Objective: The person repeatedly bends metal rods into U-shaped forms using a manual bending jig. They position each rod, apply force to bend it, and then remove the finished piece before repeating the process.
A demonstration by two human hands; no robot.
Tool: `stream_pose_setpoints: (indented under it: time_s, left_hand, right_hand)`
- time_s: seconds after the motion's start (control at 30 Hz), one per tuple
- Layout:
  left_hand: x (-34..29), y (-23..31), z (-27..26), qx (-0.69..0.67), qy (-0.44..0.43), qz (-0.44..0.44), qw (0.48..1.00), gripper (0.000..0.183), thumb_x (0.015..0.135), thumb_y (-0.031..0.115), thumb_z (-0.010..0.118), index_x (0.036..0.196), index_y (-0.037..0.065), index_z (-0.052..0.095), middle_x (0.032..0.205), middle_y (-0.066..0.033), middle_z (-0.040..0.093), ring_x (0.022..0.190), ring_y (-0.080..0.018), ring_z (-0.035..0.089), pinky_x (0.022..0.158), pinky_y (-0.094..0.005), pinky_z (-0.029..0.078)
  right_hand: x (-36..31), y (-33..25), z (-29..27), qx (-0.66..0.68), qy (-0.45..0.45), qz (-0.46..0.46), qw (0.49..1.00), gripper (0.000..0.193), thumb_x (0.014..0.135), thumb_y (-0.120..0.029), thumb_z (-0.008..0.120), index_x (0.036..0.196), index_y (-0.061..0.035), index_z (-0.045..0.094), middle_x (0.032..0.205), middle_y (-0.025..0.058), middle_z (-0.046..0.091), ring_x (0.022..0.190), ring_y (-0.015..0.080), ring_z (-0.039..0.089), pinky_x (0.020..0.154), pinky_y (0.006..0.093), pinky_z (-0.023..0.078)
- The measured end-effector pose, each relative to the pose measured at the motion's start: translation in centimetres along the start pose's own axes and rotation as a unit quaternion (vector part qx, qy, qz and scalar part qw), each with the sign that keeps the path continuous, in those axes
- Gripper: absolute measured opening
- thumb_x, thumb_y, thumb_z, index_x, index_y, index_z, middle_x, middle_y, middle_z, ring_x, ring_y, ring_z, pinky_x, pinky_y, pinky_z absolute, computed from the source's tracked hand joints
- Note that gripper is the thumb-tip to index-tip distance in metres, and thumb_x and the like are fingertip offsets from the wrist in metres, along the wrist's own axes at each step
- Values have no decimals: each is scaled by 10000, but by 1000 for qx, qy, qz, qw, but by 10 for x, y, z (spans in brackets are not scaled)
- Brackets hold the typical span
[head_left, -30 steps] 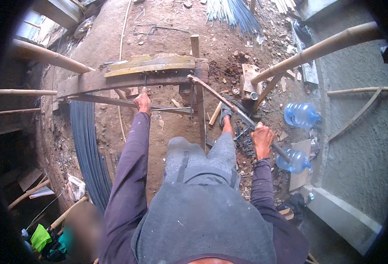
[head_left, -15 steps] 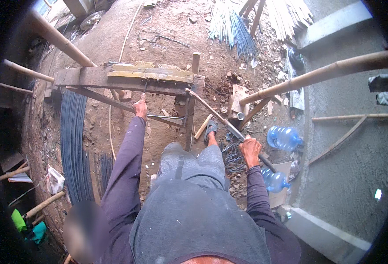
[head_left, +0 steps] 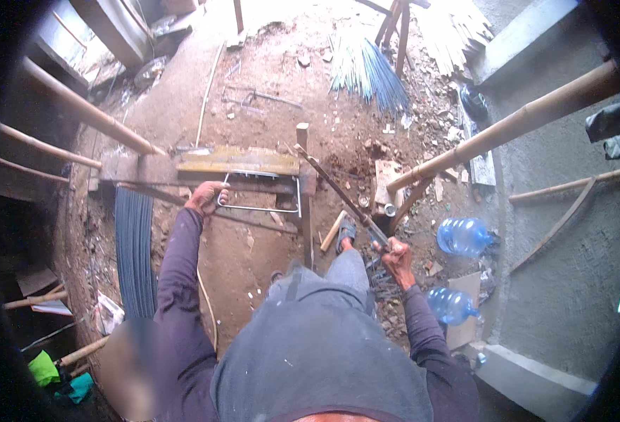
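Observation:
A thin steel rod (head_left: 257, 207), bent into squared corners, lies against the front of a wooden bench (head_left: 123, 167). My left hand (head_left: 206, 198) is closed round its left corner. A yellowish board (head_left: 236, 162) rests on the bench top, right behind the rod. To the right, my right hand (head_left: 397, 259) is wrapped round the lower end of a long metal bending lever (head_left: 345, 197). The lever slants up and left, and its far tip lies by the bench's right end. What the tip engages is too small to tell.
Two clear blue water jugs (head_left: 464, 237) lie right of my right hand. Bundled steel rods (head_left: 135, 246) lie at the left, and more rods (head_left: 372, 74) fan out at the far side. Bamboo poles (head_left: 510, 126) cross on both sides. A wooden post (head_left: 305, 232) stands under the bench.
My left hand has shifted left, and more of the rod's squared outline shows below the bench. My right hand still grips the lever. The whole view has tilted a little upward.

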State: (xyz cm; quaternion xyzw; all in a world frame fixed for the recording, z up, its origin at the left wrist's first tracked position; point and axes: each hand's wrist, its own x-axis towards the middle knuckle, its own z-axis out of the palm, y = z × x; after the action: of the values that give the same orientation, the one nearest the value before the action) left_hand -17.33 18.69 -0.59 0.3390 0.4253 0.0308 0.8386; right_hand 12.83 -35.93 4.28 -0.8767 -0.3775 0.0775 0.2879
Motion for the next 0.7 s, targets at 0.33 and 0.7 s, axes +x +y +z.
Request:
stream_pose_setpoints:
  time_s: [0.33, 0.7]
  left_hand:
    - [-35, 70, 94, 467, 140, 430, 760, 302, 982, 246, 552, 887, 5, 706, 666, -90, 639, 650, -178, 643, 598, -328, 514]
    - [-95, -104, 228, -442, -152, 152, 871, 221, 800, -160, 531, 852, 46, 593, 963, -97, 663, 1085, -272, 624, 1113, -520, 426]
  right_hand:
    - [15, -150, -20, 332, -147, 119, 924, 323, 891, -316, 755, 842, -11, 661, 683, 18, 615, 621, 110, 599, 552, 301, 487]
    - [75, -157, 3, 436, -178, 203, 858, 269, 900, -155, 731, 1098, 24, 705, 931, 75, 725, 826, 142, 692, 707, 306, 574]
